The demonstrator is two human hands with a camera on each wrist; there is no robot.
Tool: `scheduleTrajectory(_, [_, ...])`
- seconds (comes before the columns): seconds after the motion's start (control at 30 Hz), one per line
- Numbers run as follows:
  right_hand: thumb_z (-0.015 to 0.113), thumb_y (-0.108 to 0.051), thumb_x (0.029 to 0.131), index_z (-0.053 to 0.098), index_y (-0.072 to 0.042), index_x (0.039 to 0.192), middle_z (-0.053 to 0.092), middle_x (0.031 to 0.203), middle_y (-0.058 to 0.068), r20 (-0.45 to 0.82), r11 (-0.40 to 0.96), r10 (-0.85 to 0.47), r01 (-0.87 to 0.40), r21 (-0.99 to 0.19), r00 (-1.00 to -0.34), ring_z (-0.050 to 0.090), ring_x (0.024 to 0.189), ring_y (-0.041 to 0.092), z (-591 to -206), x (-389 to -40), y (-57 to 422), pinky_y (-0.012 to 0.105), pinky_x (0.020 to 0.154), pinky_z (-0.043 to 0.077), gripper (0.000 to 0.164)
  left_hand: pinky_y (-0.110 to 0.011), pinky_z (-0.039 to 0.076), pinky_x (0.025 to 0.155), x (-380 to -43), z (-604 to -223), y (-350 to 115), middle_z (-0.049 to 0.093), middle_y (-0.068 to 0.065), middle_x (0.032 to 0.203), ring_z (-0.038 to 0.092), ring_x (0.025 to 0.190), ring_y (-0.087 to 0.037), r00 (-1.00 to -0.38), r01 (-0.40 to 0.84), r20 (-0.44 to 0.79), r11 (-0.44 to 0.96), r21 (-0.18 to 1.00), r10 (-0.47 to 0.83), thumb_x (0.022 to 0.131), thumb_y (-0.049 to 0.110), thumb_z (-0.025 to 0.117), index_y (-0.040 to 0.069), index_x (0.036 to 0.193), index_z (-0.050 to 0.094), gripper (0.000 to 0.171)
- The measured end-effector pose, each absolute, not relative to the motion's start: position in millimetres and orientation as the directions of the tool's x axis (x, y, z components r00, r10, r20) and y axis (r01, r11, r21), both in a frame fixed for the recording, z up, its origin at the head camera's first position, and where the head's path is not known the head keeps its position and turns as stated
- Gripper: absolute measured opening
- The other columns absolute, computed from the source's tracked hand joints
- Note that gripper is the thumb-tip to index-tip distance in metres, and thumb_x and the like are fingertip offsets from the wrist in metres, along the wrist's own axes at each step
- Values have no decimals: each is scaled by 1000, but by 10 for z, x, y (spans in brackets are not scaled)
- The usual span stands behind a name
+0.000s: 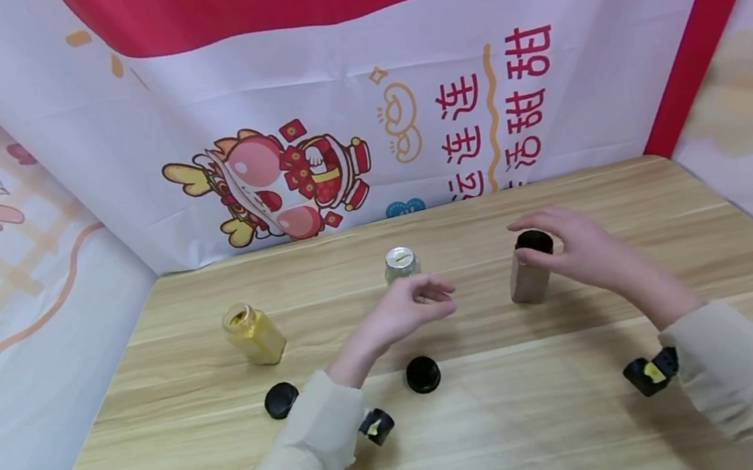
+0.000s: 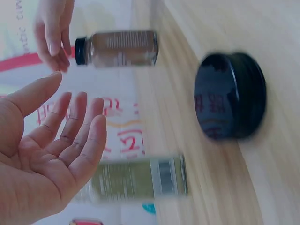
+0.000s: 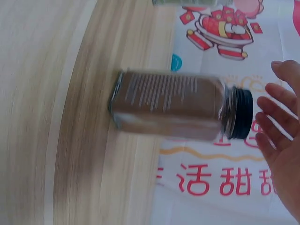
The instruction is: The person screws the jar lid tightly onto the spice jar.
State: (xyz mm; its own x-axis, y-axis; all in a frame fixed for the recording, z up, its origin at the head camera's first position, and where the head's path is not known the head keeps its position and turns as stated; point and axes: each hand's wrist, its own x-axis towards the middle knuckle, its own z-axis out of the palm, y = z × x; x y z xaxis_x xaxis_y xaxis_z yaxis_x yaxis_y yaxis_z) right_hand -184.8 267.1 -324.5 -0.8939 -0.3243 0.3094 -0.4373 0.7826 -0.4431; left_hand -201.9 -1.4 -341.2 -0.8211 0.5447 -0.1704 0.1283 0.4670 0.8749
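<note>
My right hand (image 1: 571, 246) hovers around the black cap of a square glass jar of brown powder (image 1: 528, 284). In the right wrist view its fingers (image 3: 276, 112) stand relaxed, a little apart from the black cap (image 3: 241, 114). Over the middle of the table, my left hand (image 1: 410, 311) holds nothing, its fingers loosely bent in the left wrist view. Just behind it stands a jar with a silver seal on top (image 1: 400, 258), its greenish contents (image 2: 136, 180) seen from the left wrist. A loose black cap (image 1: 423, 375) lies in front of the left hand.
At the left stands an uncapped glass jar of yellow powder (image 1: 258, 339). Another black cap (image 1: 281, 400) lies near the left sleeve. A printed cloth (image 1: 327, 61) hangs along the back edge of the wooden table (image 1: 512, 422), with more cloth at both sides.
</note>
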Motion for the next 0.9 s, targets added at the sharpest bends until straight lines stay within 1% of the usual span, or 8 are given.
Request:
scheduleTrajectory(0.13, [70, -12, 86, 66, -4, 113, 67, 114, 18, 365, 756, -380, -513, -408, -850, 60, 109, 35, -3266, -1839, 2550, 53, 93, 48, 29, -28, 51, 84, -2062, -3440, -197, 66, -9, 113, 60, 103, -20, -851, 110, -168, 483, 869, 497, 91, 18, 65, 7, 117, 64, 29])
scheduleTrajectory(0.27, [70, -11, 86, 66, -6, 114, 67, 113, 13, 311, 736, -415, -516, -437, -855, 63, 82, 22, -3307, -1816, 2398, 37, 73, 55, 29, -26, 49, 80, -2107, -3505, -349, 66, -9, 110, 59, 100, -19, -881, 74, -187, 516, 854, 435, 89, 19, 67, 5, 112, 65, 27])
scheduleTrajectory(0.37, [69, -12, 86, 65, -7, 115, 68, 114, 10, 269, 718, -443, -518, -464, -855, 64, 84, 19, -3363, -1797, 2271, 34, 75, 56, 30, -26, 49, 76, -2139, -3560, -432, 64, -9, 104, 58, 93, -16, -897, 21, -214, 521, 853, 386, 89, 18, 67, 4, 106, 64, 23])
scheduleTrajectory(0.5, [70, -14, 86, 66, -5, 115, 69, 114, 9, 254, 674, -517, -571, -468, -818, 64, 108, 26, -3479, -1791, 2088, 43, 93, 53, 30, -27, 52, 76, -2190, -3643, -494, 63, -11, 103, 58, 88, -15, -916, -57, -245, 502, 863, 317, 88, 16, 68, 2, 109, 60, 26])
scheduleTrajectory(0.53, [69, -14, 87, 66, -5, 115, 69, 113, 9, 235, 665, -533, -575, -477, -813, 63, 108, 26, -3505, -1787, 2040, 43, 93, 53, 30, -27, 52, 77, -2203, -3660, -501, 63, -12, 105, 58, 89, -16, -922, -69, -247, 499, 864, 299, 88, 16, 68, 2, 111, 59, 29])
scheduleTrajectory(0.67, [68, -15, 88, 65, -5, 116, 68, 113, 10, 145, 646, -593, -575, -501, -792, 64, 104, 23, -3600, -1775, 1859, 39, 90, 54, 31, -30, 52, 83, -2261, -3712, -529, 62, -17, 117, 61, 102, -24, -936, -82, -234, 481, 873, 264, 87, 17, 69, 2, 124, 53, 43])
scheduleTrajectory(0.77, [68, -14, 87, 65, -2, 115, 69, 111, 11, 133, 617, -638, -607, -501, -759, 65, 101, 23, -3667, -1778, 1734, 36, 88, 54, 31, -36, 52, 92, -2305, -3742, -560, 59, -21, 125, 59, 113, -31, -935, -81, -224, 450, 889, 274, 87, 17, 68, 3, 132, 49, 50])
scheduleTrajectory(0.9, [71, -18, 85, 65, -3, 116, 67, 113, 9, 73, 604, -678, -611, -512, -731, 64, 103, 23, -3770, -1767, 1600, 36, 90, 53, 35, -43, 49, 100, -2362, -3770, -587, 55, -21, 133, 54, 123, -33, -927, -67, -217, 435, 898, 306, 87, 16, 69, 7, 138, 45, 57])
